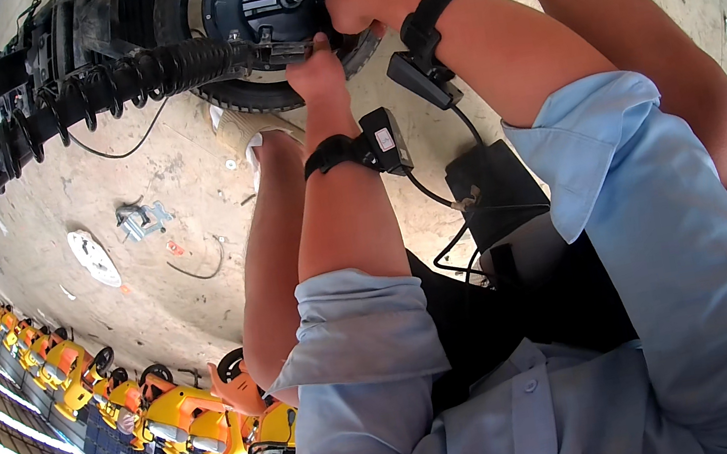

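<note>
A wheel (pixel 255 9) with a black hub and a black tyre lies at the top of the view. A bolt end stands out of its hub's middle. From the left a black coil-spring shock absorber (pixel 137 80) reaches across the wheel to a small metal bracket (pixel 288 51). My left hand (pixel 317 73) is closed at this bracket, its thumb up against the end; its other fingers are mostly hidden. At the hub's right side, my right hand (pixel 358 9) is curled with fingers turned inward. What it holds, if anything, is hidden.
A dark vehicle frame (pixel 55 48) fills the upper left. On the concrete floor lie a white oval piece (pixel 94 259), a metal bracket piece (pixel 144 218) and a thin loose wire (pixel 203 271). Several yellow and orange ride-on vehicles (pixel 173 413) stand in a row at lower left.
</note>
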The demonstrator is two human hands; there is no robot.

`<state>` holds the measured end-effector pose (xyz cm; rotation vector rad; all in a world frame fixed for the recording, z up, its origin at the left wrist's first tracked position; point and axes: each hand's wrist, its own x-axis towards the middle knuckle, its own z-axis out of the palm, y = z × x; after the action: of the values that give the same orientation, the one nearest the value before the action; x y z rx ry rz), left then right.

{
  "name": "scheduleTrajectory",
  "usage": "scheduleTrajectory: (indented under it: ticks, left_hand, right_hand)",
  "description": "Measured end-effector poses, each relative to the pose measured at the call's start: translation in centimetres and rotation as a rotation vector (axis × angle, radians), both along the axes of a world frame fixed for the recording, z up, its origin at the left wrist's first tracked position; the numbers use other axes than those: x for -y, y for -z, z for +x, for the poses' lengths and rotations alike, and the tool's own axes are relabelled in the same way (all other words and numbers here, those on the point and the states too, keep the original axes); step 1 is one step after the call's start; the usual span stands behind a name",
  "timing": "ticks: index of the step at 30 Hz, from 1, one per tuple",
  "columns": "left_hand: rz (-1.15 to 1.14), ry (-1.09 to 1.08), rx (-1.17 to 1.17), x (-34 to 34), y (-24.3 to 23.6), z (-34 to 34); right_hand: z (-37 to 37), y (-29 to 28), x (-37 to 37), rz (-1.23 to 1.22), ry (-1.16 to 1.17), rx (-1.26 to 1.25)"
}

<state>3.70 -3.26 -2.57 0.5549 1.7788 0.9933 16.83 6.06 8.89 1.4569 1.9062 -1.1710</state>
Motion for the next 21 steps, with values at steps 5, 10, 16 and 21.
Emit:
scheduleTrajectory:
  ticks: [5,10,16,21]
  left_hand:
    - [0.004,-0.023,0.035,-0.1,-0.9,0.6]
    - [-0.103,0.013,0.091,-0.7,-2.4,1.1]
    - [-0.113,-0.004,0.084,-0.8,-2.8,1.2]
    - [-0.095,0.028,0.054,-0.9,-2.2,1.7]
  right_hand:
    - [0.0,-0.6,-0.1,0.045,0.009,0.040]
    - [-0.1,-0.3,-0.6,0.004,0.055,0.101]
    - [-0.2,0.0,-1.6,-0.102,-0.080,0.008]
    - [0.4,0.5,-1.5,-0.097,-0.131,-0.011]
